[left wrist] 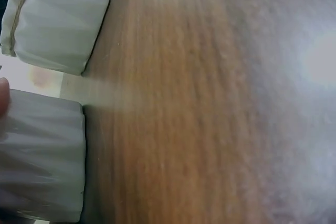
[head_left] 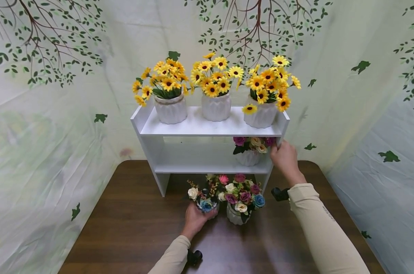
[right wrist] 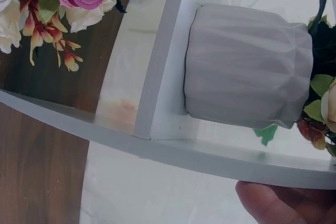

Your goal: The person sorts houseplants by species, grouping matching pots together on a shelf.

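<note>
In the head view, my left hand [head_left: 196, 219] grips a white pot of cream and blue roses [head_left: 206, 205] on the table in front of the shelf. A fingertip [left wrist: 4, 97] lies against that ribbed pot [left wrist: 42, 156] in the left wrist view. Close on its right stands another white pot [head_left: 237, 215] with purple, cream and blue roses. My right hand [head_left: 285, 158] holds the right side panel of the white shelf [head_left: 193, 154], its fingers [right wrist: 273, 203] on the panel's outer face. Just inside that panel, a potted rose arrangement [head_left: 249, 158] sits on the middle board.
Three white pots of yellow daisies, left [head_left: 171, 110], centre [head_left: 216, 108] and right [head_left: 260, 114], line the top board. The shelf stands toward the back of a brown wooden table [head_left: 135, 217]. A leaf-printed cloth [head_left: 118, 76] hangs behind and at both sides.
</note>
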`<state>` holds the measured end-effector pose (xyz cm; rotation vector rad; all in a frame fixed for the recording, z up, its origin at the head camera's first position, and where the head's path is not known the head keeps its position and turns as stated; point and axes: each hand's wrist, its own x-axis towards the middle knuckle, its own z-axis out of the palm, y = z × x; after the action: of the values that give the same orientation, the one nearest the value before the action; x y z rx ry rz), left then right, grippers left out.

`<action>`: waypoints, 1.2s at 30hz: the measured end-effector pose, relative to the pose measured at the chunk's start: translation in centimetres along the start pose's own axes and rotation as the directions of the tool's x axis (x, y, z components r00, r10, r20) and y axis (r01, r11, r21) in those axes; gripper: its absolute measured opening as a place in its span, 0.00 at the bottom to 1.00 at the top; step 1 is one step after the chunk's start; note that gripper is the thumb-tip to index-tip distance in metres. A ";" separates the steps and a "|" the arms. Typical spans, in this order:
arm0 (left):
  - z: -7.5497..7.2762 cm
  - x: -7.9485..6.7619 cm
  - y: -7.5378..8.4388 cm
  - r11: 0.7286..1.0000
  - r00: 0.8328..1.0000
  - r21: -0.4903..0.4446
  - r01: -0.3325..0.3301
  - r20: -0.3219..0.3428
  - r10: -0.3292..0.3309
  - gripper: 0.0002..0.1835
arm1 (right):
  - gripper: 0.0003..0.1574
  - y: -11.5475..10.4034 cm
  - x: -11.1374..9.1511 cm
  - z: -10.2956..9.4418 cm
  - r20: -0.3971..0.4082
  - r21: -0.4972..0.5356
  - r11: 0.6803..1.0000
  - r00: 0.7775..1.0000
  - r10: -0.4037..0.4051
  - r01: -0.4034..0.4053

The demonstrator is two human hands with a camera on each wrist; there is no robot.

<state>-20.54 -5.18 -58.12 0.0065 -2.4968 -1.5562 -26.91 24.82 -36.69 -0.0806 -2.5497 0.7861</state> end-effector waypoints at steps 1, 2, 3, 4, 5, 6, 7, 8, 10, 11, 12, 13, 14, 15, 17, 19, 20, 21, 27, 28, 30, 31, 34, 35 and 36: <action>0.0 -0.1 0.0 1.000 1.000 0.005 0.007 -0.010 -0.007 0.32 | 0.16 0.1 0.0 0.0 0.000 0.002 1.000 1.000 0.000 0.000; -0.1 -0.1 0.0 1.000 1.000 0.011 0.014 -0.018 -0.014 0.33 | 0.16 0.1 0.0 0.0 -0.003 0.002 1.000 1.000 -0.004 0.004; -0.2 -0.2 -0.1 1.000 1.000 0.013 0.018 -0.026 -0.018 0.33 | 0.16 0.1 0.0 0.0 -0.002 -0.001 1.000 1.000 -0.004 0.004; -0.4 -0.4 -0.1 1.000 0.999 0.016 0.020 -0.031 -0.019 0.33 | 0.16 0.2 0.1 0.0 -0.002 -0.002 1.000 1.000 -0.005 0.005; -0.6 -0.5 -0.1 1.000 0.999 0.022 0.022 -0.035 -0.021 0.33 | 0.16 0.2 0.1 0.0 -0.003 -0.003 1.000 1.000 -0.006 0.006; -0.8 -0.6 -0.1 0.999 0.999 0.028 0.022 -0.038 -0.021 0.33 | 0.16 0.1 0.1 0.0 -0.003 -0.004 1.000 1.000 -0.007 0.007; -1.2 -0.8 0.0 0.999 0.999 0.034 0.020 -0.042 -0.018 0.32 | 0.17 0.1 0.1 0.1 -0.004 -0.004 1.000 1.000 -0.009 0.009; -1.5 -0.9 0.0 0.999 0.999 0.041 0.012 -0.047 -0.010 0.31 | 0.17 0.0 0.1 0.1 -0.004 -0.004 1.000 1.000 -0.009 0.009; -2.4 -1.0 0.3 0.998 0.998 0.062 -0.012 -0.059 0.016 0.27 | 0.17 -0.1 0.0 0.1 -0.002 -0.001 1.000 1.000 -0.008 0.008; -2.8 -1.0 0.6 0.997 0.998 0.073 -0.026 -0.064 0.031 0.25 | 0.17 -0.1 0.0 0.1 -0.002 0.000 1.000 1.000 -0.007 0.007; -3.2 -1.0 0.8 0.996 0.997 0.084 -0.039 -0.069 0.045 0.24 | 0.17 -0.2 0.0 0.1 0.000 0.002 1.000 1.000 -0.004 0.004; -3.6 -1.1 1.1 0.994 0.995 0.092 -0.053 -0.077 0.060 0.23 | 0.18 -0.2 0.0 0.1 0.001 0.002 1.000 1.000 -0.004 0.004; -4.0 -1.1 1.3 0.993 0.994 0.098 -0.062 -0.084 0.071 0.23 | 0.18 -0.2 0.0 0.1 0.008 0.003 1.000 1.000 -0.002 0.002; -4.4 -1.2 1.6 0.992 0.993 0.102 -0.069 -0.090 0.078 0.23 | 0.18 -0.2 0.0 0.1 0.014 0.002 1.000 1.000 -0.001 0.001; -5.0 -1.3 2.1 0.993 0.992 0.096 -0.071 -0.095 0.080 0.26 | 0.18 -0.1 0.0 0.0 0.033 0.001 1.000 0.999 0.002 -0.002; -5.6 -1.4 2.7 0.994 0.992 0.080 -0.070 -0.100 0.078 0.31 | 0.18 0.0 0.1 -0.2 0.053 -0.001 1.000 0.999 -0.002 0.002; -5.8 -1.4 3.0 0.995 0.992 0.071 -0.070 -0.097 0.077 0.33 | 0.18 0.1 0.1 -0.2 0.058 -0.008 1.000 0.998 -0.009 0.009; -5.9 -1.4 3.2 0.996 0.993 0.060 -0.071 -0.095 0.076 0.33 | 0.18 0.2 0.1 -0.4 0.062 -0.015 1.000 0.998 -0.018 0.019; -6.8 -1.5 4.7 0.996 0.990 0.053 -0.072 -0.117 0.077 0.33 | 0.19 0.8 0.3 -1.0 0.048 -0.098 0.986 0.990 -0.129 0.133; -6.9 -1.5 4.9 0.995 0.989 0.064 -0.076 -0.123 0.084 0.33 | 0.19 0.8 0.3 -1.1 0.041 -0.116 0.981 0.988 -0.151 0.155; -7.2 -1.5 5.3 0.992 0.985 0.078 -0.098 -0.138 0.108 0.33 | 0.20 0.9 0.3 -1.2 0.029 -0.150 0.971 0.982 -0.187 0.189; -7.4 -1.4 5.5 0.990 0.981 0.083 -0.114 -0.145 0.126 0.33 | 0.20 0.9 0.3 -1.3 0.019 -0.165 0.965 0.979 -0.202 0.202; -7.8 -1.3 5.9 0.980 0.970 0.098 -0.170 -0.160 0.185 0.34 | 0.22 1.0 0.3 -1.2 -0.014 -0.207 0.953 0.973 -0.229 0.222; -7.9 -1.3 6.0 0.977 0.964 0.101 -0.189 -0.168 0.204 0.34 | 0.22 1.1 0.3 -1.1 -0.027 -0.213 0.951 0.972 -0.235 0.224; -8.0 -1.2 6.1 0.974 0.960 0.102 -0.204 -0.175 0.220 0.34 | 0.22 1.0 0.3 -1.0 -0.035 -0.215 0.950 0.971 -0.238 0.225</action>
<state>-17.36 -9.45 -49.47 -0.0971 -2.3292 -1.3037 -26.82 26.26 -36.38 0.1245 -2.5163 0.4172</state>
